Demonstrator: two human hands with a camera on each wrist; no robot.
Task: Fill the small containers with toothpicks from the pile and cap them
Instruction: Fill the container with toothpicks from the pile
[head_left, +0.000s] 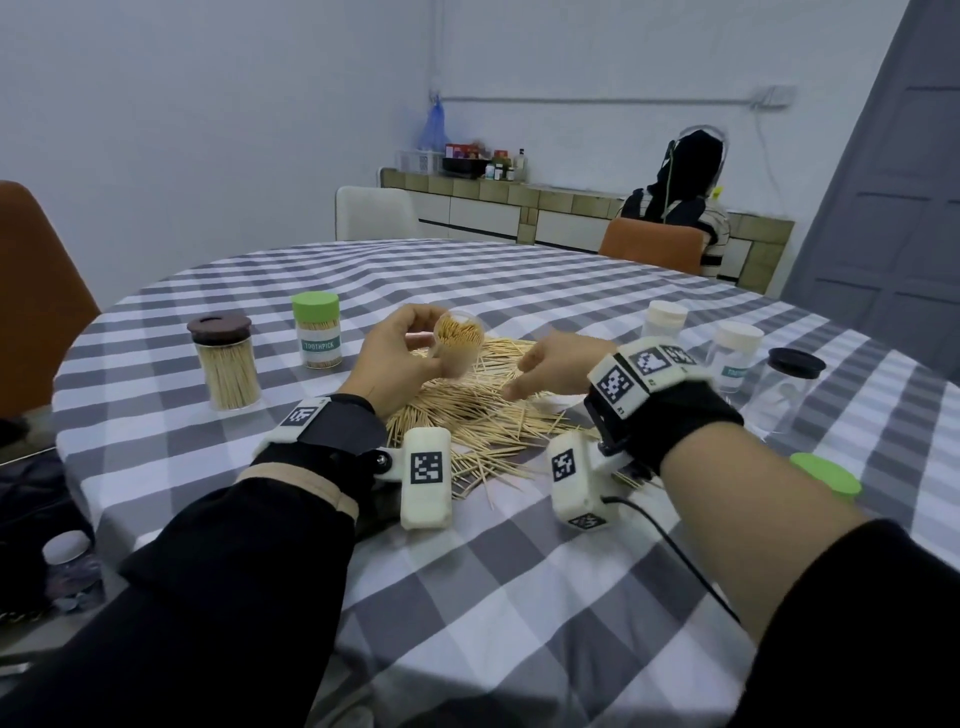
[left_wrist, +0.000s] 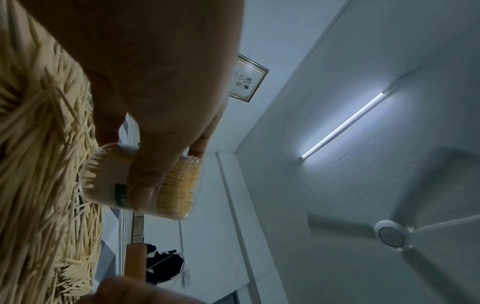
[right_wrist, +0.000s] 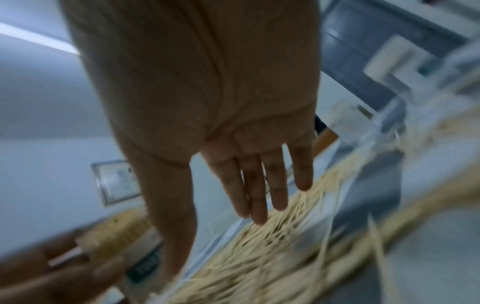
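The toothpick pile (head_left: 483, 410) fills the middle of the checked table (head_left: 519, 597). At centre left stand a brown-lidded jar (head_left: 226, 361) and a green-capped container (head_left: 316, 330), with bare cloth between them. At right, two white-capped containers (head_left: 664, 319) and a black-lidded jar (head_left: 789, 387) crowd close together; a green cap (head_left: 826, 473) lies below them. Cloth along the lower frame lies open.

My left hand (left_wrist: 155, 82) grips a clear container (left_wrist: 141, 181) packed with toothpicks, tilted, mouth uncapped, thumb across its wall. The toothpick pile (left_wrist: 39, 185) lies beside it. Overhead: a lit tube light (left_wrist: 342, 125), a ceiling fan (left_wrist: 391, 235), a framed picture (left_wrist: 246, 78).
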